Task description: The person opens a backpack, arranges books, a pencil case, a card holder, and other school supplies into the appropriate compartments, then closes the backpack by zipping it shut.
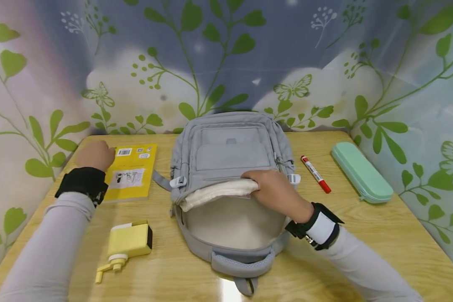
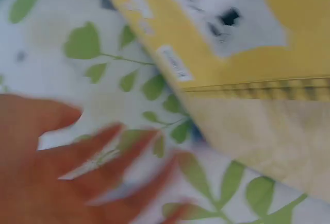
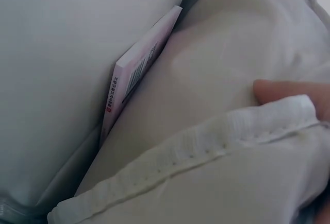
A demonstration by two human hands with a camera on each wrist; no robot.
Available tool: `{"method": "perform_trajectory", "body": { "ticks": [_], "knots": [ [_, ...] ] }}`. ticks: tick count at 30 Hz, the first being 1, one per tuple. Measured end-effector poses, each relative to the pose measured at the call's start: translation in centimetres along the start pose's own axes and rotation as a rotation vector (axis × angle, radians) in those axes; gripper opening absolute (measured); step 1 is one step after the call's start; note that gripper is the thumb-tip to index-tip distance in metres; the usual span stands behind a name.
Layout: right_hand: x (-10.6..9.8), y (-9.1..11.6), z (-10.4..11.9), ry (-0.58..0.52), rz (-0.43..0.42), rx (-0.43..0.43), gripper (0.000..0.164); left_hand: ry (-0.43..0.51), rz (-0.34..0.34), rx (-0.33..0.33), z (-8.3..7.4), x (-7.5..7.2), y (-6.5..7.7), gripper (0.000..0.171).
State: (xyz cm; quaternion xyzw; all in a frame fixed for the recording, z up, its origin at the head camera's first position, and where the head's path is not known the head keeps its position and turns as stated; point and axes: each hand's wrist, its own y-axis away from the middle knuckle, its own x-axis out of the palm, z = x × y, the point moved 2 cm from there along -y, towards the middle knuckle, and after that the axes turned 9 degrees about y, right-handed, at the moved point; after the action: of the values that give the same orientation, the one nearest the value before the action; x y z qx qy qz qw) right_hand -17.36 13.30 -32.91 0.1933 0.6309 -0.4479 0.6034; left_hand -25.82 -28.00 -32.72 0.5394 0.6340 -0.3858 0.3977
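A grey backpack (image 1: 232, 157) lies on the table with its main compartment unzipped and its top handle toward me. My right hand (image 1: 277, 193) grips the lifted edge of the opening, and the thumb shows against the pale lining (image 3: 206, 80) in the right wrist view. Deep inside the bag stands a thin pink-and-white book (image 3: 139, 62) with a barcode. At the left my left hand (image 1: 95, 155) is by the left edge of a yellow book (image 1: 136, 193). The left wrist view shows its fingers (image 2: 134, 157) spread and blurred, apart from the book.
Near the front left lies a pale yellow device with a crank handle (image 1: 130, 241), perhaps a pencil sharpener. Right of the backpack are a red marker (image 1: 316, 174) and a mint-green zipped case (image 1: 362, 172). A leaf-patterned curtain (image 1: 226, 63) closes off the table's back and sides.
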Motion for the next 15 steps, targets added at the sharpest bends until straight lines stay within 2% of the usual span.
{"method": "perform_trajectory", "body": {
  "ticks": [3, 4, 6, 8, 10, 15],
  "knots": [
    [0.3, 0.1, 0.0, 0.004, 0.019, -0.008, 0.022, -0.073, 0.287, -0.179, 1.9, 1.5, -0.4, 0.059],
    [0.3, 0.1, 0.0, 0.008, 0.023, -0.009, 0.022, -0.081, 0.356, -0.231, 2.5, 2.3, -0.6, 0.069],
    [0.4, 0.1, 0.1, 0.015, 0.03, -0.014, 0.023, -0.072, 0.442, -0.305, 3.4, 3.7, -0.9, 0.083],
    [0.5, 0.1, 0.1, 0.019, 0.031, -0.023, 0.023, -0.058, 0.481, -0.356, 4.1, 4.8, -1.2, 0.092],
    [0.5, 0.2, 0.2, 0.017, 0.032, -0.024, 0.022, -0.035, 0.491, -0.4, 4.8, 5.8, -1.6, 0.101],
    [0.4, 0.4, 0.1, 0.02, 0.033, -0.007, 0.022, -0.031, 0.534, -0.443, 4.8, 6.6, -1.9, 0.118]
  ]
}}
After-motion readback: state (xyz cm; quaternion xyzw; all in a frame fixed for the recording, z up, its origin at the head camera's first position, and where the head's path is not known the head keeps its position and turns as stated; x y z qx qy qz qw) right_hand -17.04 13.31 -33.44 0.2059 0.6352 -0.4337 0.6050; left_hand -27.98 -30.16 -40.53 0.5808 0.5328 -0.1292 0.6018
